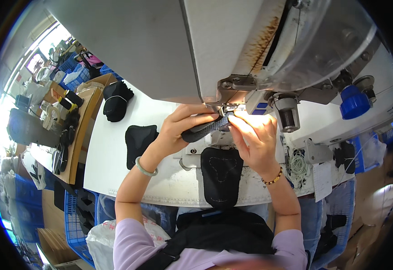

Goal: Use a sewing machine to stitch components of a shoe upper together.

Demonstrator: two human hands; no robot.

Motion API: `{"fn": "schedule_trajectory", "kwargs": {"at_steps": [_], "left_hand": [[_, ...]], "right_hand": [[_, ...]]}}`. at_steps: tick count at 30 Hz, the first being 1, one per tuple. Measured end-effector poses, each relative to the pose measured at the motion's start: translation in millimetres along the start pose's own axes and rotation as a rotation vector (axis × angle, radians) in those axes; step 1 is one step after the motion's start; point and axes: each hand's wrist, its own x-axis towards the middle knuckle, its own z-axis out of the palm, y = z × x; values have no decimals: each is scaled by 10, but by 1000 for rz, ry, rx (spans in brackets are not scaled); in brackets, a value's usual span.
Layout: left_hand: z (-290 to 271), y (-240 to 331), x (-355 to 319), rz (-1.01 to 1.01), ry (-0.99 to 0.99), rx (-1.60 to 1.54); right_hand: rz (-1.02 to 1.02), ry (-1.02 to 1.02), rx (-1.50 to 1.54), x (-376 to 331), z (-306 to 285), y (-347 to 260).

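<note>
While the big grey-white sewing machine [196, 49] fills the upper half of the view, the white surface [111, 148] beneath it carries several black padded pieces: one [221, 175] directly in front of the person, another [138, 139] to the left, a darker bundle [115, 101] further back. Both hands work at the needle area. The left hand [178, 128] has its grip closed around a dark woven strap [205, 128], thumb on top, fingers curled under. The right hand [255, 139] pinches the strap's far end just below the presser foot [227, 109], fingertips nearly touching the metal. The strap runs between the two hands, its right end sitting under the foot. A likely risk is fingertips straying under the needle, since they sit so close; uneven pull between the hands could also skew the strap.
</note>
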Motion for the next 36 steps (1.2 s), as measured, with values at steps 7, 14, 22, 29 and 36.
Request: {"fn": "schedule_trajectory", "kwargs": {"at_steps": [7,14,22,29,36], "left_hand": [[-3,238,25,231,-33,281],[109,499,16,193,-25,517],[271,562,-10,127,46,608],[336,370,-42,168,142,452],[357,170,-88,195,165,379]], "right_hand": [[-159,71,94,-164,65,-15],[-250,28,190,-170,-1,-66],[-254,0,214,-140,-102,39],[-231,-64,199,-127,-132,27],[-197,-106,146,-131,-112,30]]}}
